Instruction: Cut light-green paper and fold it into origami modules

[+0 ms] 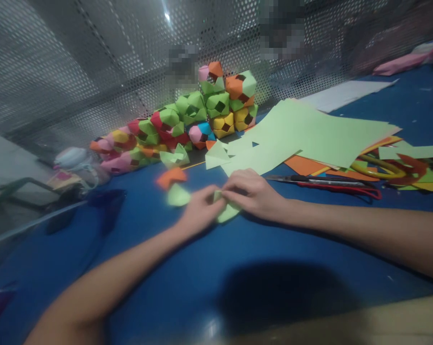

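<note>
Head view: at the far left of a smooth, glossy blue table (147,282) sits a rounded whitish object (72,158) with a loop at its side, too blurred to identify. To its right, a bank of folded paper balls (187,103) runs along the far side, low at its left end and stacked higher at its right. They are faceted and hollow with diamond-shaped openings, in pink, red, orange, yellow, green and some blue; grey perforated metal (137,38) rises behind. Nearer lie a small folded orange piece (171,178) and a pale green one (178,195), both blurred, just beside the left hand (202,206). That hand is nearly closed, thumb and fingers gripping the left side of a pale green paper piece (230,214) near the table's middle. The right hand (250,194), fingers curled, pinches the same piece from the right. Beyond it spreads a flat pile of matte pale green sheets (310,129), orange paper showing beneath. Right of the hands lies a slim, dark, pointed tool (310,180) with a red looped handle nearby; farther right come a thick yellow loop (392,176) and overlapping coloured strips. Pink cloth (406,62) lies at the far right.
</note>
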Demonstrator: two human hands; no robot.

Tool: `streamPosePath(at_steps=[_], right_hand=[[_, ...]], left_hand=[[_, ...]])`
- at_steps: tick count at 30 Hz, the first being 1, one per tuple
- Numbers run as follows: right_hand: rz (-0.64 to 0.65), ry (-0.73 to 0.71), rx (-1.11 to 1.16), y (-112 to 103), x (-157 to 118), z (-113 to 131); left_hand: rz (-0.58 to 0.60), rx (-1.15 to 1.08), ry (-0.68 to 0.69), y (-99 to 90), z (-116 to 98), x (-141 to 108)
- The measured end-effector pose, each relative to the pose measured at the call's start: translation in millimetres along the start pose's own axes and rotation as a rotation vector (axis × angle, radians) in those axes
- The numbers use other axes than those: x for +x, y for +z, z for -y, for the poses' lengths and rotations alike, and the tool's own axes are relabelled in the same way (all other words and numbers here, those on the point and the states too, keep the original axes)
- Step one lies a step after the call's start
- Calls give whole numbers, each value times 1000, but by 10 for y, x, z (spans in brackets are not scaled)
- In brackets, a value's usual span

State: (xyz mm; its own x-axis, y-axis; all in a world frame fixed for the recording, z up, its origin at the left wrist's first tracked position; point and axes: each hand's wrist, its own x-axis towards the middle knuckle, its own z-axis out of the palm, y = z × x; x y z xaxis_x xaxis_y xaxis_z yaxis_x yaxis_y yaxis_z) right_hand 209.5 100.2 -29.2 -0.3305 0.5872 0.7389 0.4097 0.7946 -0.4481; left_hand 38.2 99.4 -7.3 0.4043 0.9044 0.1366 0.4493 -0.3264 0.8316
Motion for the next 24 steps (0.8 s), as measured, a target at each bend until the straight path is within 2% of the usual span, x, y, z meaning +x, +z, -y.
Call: streamPosePath(at_steps=[8, 15, 17, 21, 24], right_hand=[[21, -57, 3, -14, -4, 21], [53, -65, -8, -27, 4, 29], [46, -60, -8, -26, 2, 33], [24, 5, -12, -17, -1, 22], [21, 58, -9, -13, 3, 5]], left_hand=[[68, 104, 51, 9, -26, -9], [96, 100, 76, 18, -24, -7], [76, 94, 72, 18, -21, -7], [-43, 39, 37, 15, 0, -2], [-51, -3, 10, 11, 12, 3]])
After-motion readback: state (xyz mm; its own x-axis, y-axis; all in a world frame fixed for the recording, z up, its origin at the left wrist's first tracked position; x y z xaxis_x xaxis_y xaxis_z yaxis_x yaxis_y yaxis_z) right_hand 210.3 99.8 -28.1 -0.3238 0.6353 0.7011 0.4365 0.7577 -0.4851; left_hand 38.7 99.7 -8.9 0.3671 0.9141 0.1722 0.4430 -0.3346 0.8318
